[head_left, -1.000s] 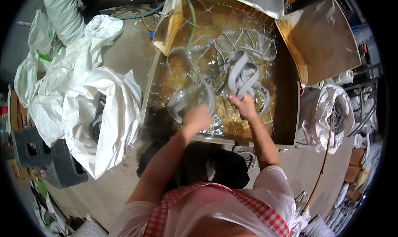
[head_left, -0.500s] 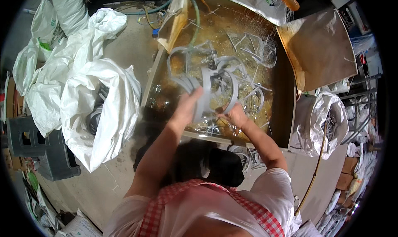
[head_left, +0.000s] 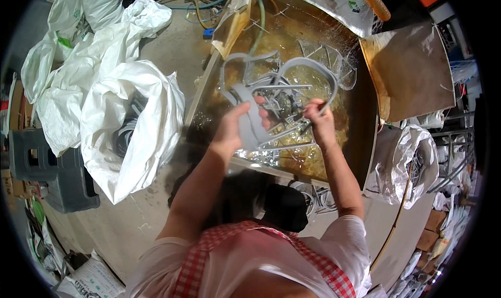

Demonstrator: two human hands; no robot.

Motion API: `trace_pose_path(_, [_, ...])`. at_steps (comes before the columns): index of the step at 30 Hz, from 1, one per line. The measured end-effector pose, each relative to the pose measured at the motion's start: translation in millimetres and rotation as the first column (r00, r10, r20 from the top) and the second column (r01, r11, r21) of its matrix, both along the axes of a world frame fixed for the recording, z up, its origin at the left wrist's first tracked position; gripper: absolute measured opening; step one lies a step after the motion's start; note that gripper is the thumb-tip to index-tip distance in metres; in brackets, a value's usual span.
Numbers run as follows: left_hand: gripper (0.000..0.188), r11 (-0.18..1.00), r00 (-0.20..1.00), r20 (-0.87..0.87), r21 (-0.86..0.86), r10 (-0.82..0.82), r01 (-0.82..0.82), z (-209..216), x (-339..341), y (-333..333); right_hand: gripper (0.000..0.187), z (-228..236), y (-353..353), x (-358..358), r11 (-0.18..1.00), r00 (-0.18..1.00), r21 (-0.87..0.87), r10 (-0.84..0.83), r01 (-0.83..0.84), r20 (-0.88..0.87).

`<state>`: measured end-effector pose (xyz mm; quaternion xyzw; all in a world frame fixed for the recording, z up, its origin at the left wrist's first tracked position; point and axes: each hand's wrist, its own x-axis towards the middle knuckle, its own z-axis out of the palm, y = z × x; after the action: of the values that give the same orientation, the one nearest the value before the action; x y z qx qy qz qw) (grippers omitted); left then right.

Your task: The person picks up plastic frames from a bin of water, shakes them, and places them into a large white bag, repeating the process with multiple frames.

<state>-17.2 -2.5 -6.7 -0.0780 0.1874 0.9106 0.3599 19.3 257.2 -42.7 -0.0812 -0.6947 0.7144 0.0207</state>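
Concrete floor [head_left: 168, 47] extends left of the water tank [head_left: 364, 126]; a white sack [head_left: 99, 157] stands on that side. Gray plastic parts [head_left: 251, 131] are held over the tank. Expected handling: light, springy, slippery when wet; thin bars may snap, so grip the broad bands. Left hand [head_left: 229, 128]: wrapped around the bands, fingers curled. Right hand [head_left: 322, 118]: fingers closed on the near end of a gray loop [head_left: 308, 62].

Strips [head_left: 251, 133] over tub [head_left: 372, 141], sack [head_left: 164, 126] at left, second sack [head_left: 387, 170] at right
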Motion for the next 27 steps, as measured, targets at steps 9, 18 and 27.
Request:
trace_pose_path(9, [0.046, 0.994, 0.965, -0.250, -0.097, -0.079, 0.056, 19.2, 7.9, -20.1, 0.033, -26.2, 98.4, -22.7, 0.286, 0.545, -0.570, -0.759, 0.770, 0.355])
trace_pose_path(18, [0.048, 0.995, 0.977, -0.210, -0.096, -0.035, 0.015, -10.5, 1.9, 9.7, 0.030, -13.9, -34.1, 34.7, 0.454, 0.804, 0.846, 0.370, 0.281, -0.466])
trace_pose_path(27, [0.046, 0.981, 0.978, -0.072, -0.025, -0.194, 0.193, -17.1, 5.4, 1.4, 0.050, 1.4, -47.4, 22.9, 0.419, 0.747, 0.898, 0.638, -0.135, -0.185])
